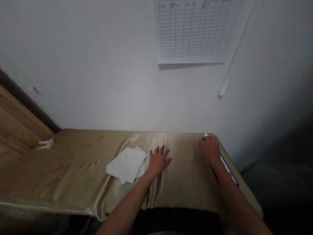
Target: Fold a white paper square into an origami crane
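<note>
Tablecloth (73, 169): satiny cloth, glossy, smooth; loose sheets (127, 164): matt white paper; wall (97, 65): smooth matt paint; left panel (14, 127): wood, dull grain; wall chart (193, 29): matt paper.

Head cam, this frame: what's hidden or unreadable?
Head view:
Wall chart: cut off by top edge, print too small to read.
Flat item under the right forearm: mostly covered, unidentifiable.
White scrap at the right hand: hand hides most; grip unclear.
Paper stack by the left hand: blurred, any print illegible.
</note>
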Tool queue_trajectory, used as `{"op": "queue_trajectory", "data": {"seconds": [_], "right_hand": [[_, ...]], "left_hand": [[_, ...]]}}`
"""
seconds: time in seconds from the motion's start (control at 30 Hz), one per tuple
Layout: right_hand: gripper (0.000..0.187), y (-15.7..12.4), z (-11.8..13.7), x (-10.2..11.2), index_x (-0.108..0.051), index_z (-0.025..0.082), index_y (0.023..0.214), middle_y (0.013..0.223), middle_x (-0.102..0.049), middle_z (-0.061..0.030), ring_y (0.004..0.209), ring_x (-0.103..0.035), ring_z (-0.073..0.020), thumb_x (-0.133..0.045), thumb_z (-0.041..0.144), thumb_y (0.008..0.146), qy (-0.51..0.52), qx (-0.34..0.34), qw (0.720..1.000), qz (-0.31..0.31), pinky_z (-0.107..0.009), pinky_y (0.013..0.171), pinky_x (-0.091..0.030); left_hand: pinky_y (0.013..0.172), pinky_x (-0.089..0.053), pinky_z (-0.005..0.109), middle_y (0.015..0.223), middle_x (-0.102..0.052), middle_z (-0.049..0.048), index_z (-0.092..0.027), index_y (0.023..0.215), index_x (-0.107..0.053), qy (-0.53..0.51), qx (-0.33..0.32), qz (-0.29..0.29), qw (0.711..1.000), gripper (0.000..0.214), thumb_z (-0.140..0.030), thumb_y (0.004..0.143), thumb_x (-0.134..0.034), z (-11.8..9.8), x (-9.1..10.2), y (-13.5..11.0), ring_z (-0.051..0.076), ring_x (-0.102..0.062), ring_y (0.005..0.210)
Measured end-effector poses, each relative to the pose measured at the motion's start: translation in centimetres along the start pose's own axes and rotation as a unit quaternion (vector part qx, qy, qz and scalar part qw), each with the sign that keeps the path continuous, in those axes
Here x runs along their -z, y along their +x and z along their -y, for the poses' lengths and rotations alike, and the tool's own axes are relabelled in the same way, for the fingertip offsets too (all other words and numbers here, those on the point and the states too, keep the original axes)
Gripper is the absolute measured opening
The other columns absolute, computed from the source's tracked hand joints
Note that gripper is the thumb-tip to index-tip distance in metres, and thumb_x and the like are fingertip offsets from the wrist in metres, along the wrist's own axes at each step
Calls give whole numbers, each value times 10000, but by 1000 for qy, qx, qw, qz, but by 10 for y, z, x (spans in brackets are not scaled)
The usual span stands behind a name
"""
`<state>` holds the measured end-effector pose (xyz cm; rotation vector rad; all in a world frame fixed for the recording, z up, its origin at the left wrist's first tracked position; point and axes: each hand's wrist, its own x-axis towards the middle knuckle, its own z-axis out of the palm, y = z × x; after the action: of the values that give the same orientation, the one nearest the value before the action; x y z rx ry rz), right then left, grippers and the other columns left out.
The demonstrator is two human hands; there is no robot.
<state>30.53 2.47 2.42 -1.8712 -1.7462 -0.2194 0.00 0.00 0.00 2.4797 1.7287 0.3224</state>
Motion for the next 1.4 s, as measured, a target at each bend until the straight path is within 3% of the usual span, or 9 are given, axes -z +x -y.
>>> {"op": "queue_trajectory", "data": {"seconds": [0.07, 0.17, 0.27, 0.6, 0.8, 0.9, 1.03, 1.23, 1.4], "right_hand": [[368, -14, 16, -18, -660, 98, 1128, 1199, -645, -205, 1221, -511, -342, -525, 340, 886, 38, 45, 998, 28, -545, 1109, -370], [513, -35, 33, -40, -537, 139, 1372, 1456, -513, -160, 1405, -373, -310, -482, 380, 922, 95, 111, 986, 85, -516, 1157, -341], [572, -51, 39, -51, -460, 164, 1461, 1533, -445, -130, 1447, -348, -275, -418, 440, 963, 122, 131, 973, 145, -489, 1187, -317], [538, -54, 45, -51, -519, 164, 1430, 1512, -483, -123, 1445, -362, -253, -434, 429, 970, 118, 122, 973, 154, -462, 1204, -300], [507, -54, 46, -47, -554, 190, 1400, 1496, -504, -105, 1424, -391, -258, -466, 418, 955, 137, 111, 973, 150, -477, 1196, -314], [495, -53, 47, -45, -571, 189, 1383, 1487, -514, -106, 1411, -406, -263, -468, 410, 952, 143, 108, 973, 148, -481, 1193, -321], [500, -53, 47, -45, -574, 166, 1377, 1484, -513, -117, 1401, -415, -265, -473, 406, 950, 143, 112, 972, 146, -468, 1195, -322], [493, -52, 46, -46, -577, 175, 1373, 1471, -526, -112, 1389, -428, -259, -480, 404, 948, 144, 111, 972, 147, -463, 1190, -329], [484, -52, 47, -45, -581, 179, 1368, 1469, -527, -112, 1387, -430, -257, -483, 394, 946, 145, 108, 972, 151, -459, 1190, -327]], "left_hand": [[1149, -209, 703, 1609, -360, 33, -370, 1465, -461, 1, 3, 1, 1000, 530, -539, 962, -480, 0, 0, -2, 358, -288, 1474], [1154, -196, 702, 1614, -352, 31, -378, 1464, -461, -1, 6, 7, 1000, 526, -535, 962, -484, -1, 1, -4, 356, -286, 1477], [1158, -183, 701, 1619, -342, 32, -383, 1469, -453, -6, 4, 13, 1000, 528, -534, 964, -482, -2, 4, -4, 355, -283, 1478], [1149, -235, 673, 1605, -369, 42, -375, 1455, -471, -3, -4, 13, 1000, 521, -520, 957, -510, 2, 10, -4, 360, -316, 1462], [1120, -379, 482, 1496, -514, 97, -271, 1395, -556, 6, -18, 24, 1000, 471, -422, 949, -562, 13, 31, -8, 299, -469, 1367], [1113, -386, 432, 1459, -550, 99, -251, 1388, -560, 24, 6, -3, 1000, 475, -382, 932, -592, 23, 46, -18, 283, -494, 1343], [1081, -394, 467, 1405, -589, 126, -219, 1369, -575, 76, 93, -51, 991, 459, -401, 948, -562, 46, 64, -35, 312, -509, 1311], [996, -448, 496, 1395, -600, 126, -202, 1274, -653, 105, 197, -6, 975, 435, -466, 958, -511, 85, 75, -50, 347, -577, 1219], [985, -470, 370, 1368, -621, 131, -179, 1252, -675, 45, 202, 9, 978, 460, -479, 938, -525, 102, 73, -53, 294, -622, 1172]]}}
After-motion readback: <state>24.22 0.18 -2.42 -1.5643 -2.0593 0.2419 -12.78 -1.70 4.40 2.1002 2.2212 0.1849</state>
